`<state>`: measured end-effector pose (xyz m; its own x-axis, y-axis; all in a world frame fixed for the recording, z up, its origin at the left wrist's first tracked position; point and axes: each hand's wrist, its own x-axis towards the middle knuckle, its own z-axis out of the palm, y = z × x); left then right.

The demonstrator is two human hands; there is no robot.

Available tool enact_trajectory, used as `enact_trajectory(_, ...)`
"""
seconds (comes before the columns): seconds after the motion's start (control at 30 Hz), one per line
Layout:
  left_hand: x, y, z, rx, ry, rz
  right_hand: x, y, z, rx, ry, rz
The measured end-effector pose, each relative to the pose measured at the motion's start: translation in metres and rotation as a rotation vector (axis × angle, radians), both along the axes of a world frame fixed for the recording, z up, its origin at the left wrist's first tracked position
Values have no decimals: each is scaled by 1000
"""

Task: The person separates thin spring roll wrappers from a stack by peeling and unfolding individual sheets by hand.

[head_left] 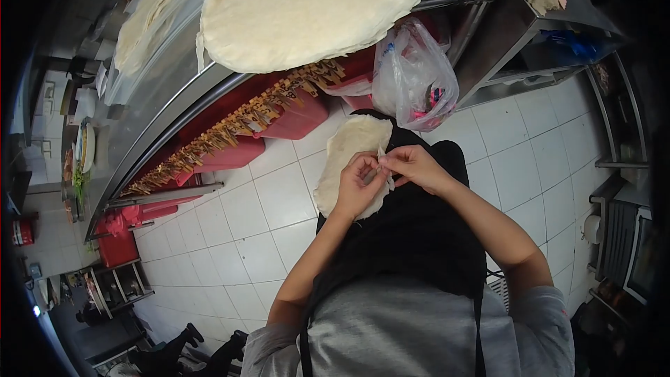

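A pale, thin sheet of flatbread or dough [349,141] lies over my dark-clothed lap, its outline roughly oval. My left hand [361,183] is closed in a pinch on the right edge of this sheet, thumb and forefinger together. Meeting it there, my right hand [413,167] also pinches that edge, where a small bit of the sheet sticks up between the fingertips. Beyond my knees, a wide stack of similar sheets [314,10] rests on the steel table and overhangs its front edge.
Wooden clothespins [241,120] line the table's underside, above red bins [296,122]. A clear plastic bag [413,77] hangs at the table front. More sheets [153,14] lie at the left. Another person's legs [185,342] show at the lower left. White tiles [279,188] cover the floor.
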<state>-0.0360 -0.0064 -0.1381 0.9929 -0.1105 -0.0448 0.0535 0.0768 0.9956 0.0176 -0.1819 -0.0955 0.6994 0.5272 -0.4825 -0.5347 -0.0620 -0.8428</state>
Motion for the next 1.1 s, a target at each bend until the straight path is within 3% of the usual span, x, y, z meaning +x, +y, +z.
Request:
enact_trajectory(0.13, 3, 4, -3, 129, -109, -33, 2, 0, -14, -49, -77, 17)
enact_trajectory(0.43, 9, 21, 1, -190, 205, 47, 2, -1, -19, -98, -119, -55)
enact_trajectory(0.63, 23, 32, 42, 117, 444, -256, -1, 5, -17, -63, -190, 15)
enact_trajectory(0.83, 25, 31, 25, 283, 219, -430, -3, 10, 2, -229, -215, 272)
enact_trajectory(0.93, 20, 24, 49, 193, 321, -270, -1, 4, -20, -85, -115, 209)
enact_trajectory(1.1, 29, 53, 41, 417, 200, -259, 0, 3, -19, -220, -239, 250)
